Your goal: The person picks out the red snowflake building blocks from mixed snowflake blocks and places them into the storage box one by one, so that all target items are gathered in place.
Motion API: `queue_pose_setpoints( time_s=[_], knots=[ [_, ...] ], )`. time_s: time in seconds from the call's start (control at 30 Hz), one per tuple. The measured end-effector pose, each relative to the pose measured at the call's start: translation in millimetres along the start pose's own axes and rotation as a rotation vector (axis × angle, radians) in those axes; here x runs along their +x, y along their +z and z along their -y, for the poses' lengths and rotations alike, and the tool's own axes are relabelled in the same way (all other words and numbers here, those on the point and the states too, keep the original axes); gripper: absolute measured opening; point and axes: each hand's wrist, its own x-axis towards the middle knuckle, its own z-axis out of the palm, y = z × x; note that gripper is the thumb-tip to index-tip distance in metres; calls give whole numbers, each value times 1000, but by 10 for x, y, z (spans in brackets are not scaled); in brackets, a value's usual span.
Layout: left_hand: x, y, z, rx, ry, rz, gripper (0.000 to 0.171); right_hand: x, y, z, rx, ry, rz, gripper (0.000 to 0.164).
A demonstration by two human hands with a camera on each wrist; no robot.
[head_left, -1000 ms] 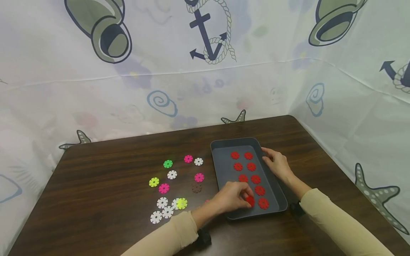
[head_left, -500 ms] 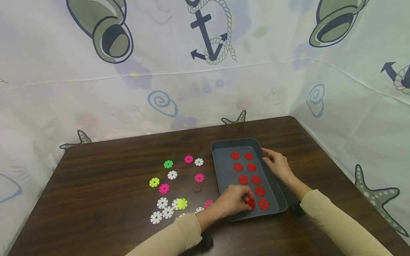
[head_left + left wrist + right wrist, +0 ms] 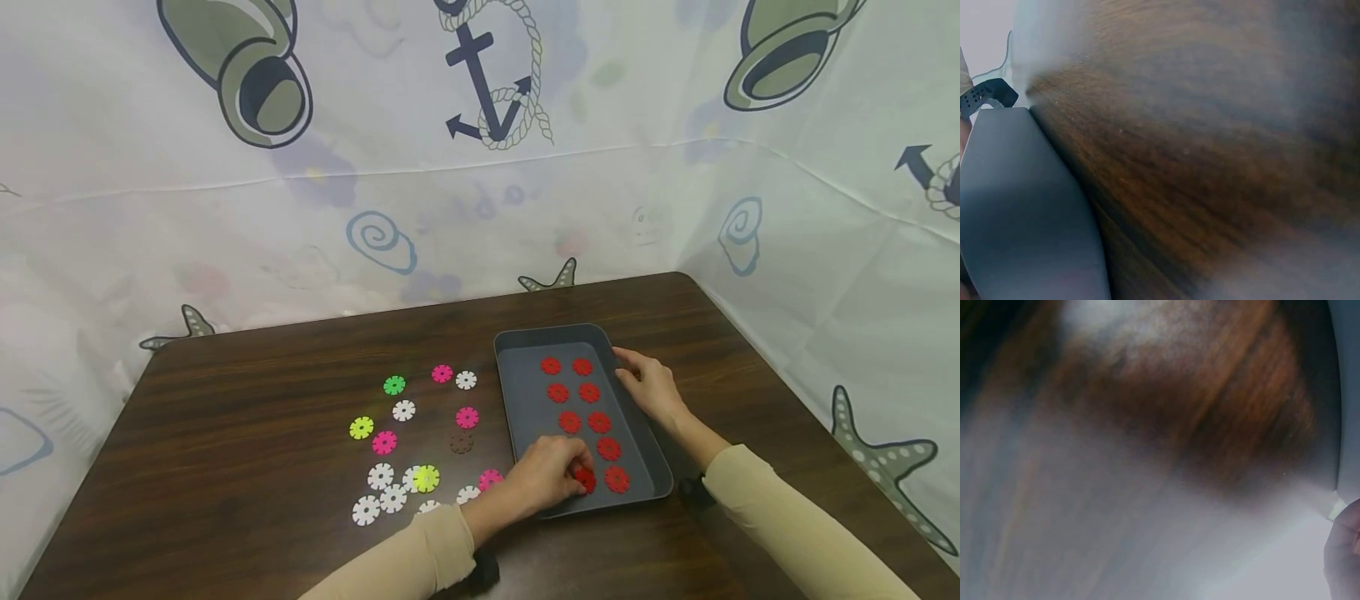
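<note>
A dark grey tray (image 3: 517,367) lies on the table, holding red notched discs (image 3: 557,392) in two columns. My left hand (image 3: 551,471) reaches in over its left side. Thumb and fingers there pinch a red disc (image 3: 585,481) close to the tray floor, beside the lowest disc of the right column. My right hand (image 3: 652,385) holds the tray's right rim; some of its fingers are hidden. The tray's outer wall (image 3: 1029,206) fills the left of the left wrist view. In the right wrist view, part of a hand (image 3: 1344,550) shows beside the tray (image 3: 1350,394).
Loose notched discs lie left of the tray: several white (image 3: 393,498), pink (image 3: 385,442), yellow (image 3: 362,427), one green (image 3: 394,385) and one brown (image 3: 461,442). A printed curtain (image 3: 300,225) borders the table's back and right.
My left hand has moved slightly toward the near edge of the tray with the red disc, uncovering a pink disc and white discs by the forearm. The right hand stays at the rim.
</note>
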Motion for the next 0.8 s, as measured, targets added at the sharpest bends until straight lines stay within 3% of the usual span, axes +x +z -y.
queue_pose_setpoints(
  time_s=[0.8],
  knots=[
    [-51, 51, 14, 60, 26, -35, 22, -10, 3, -16, -4, 0, 5, 38]
  ],
)
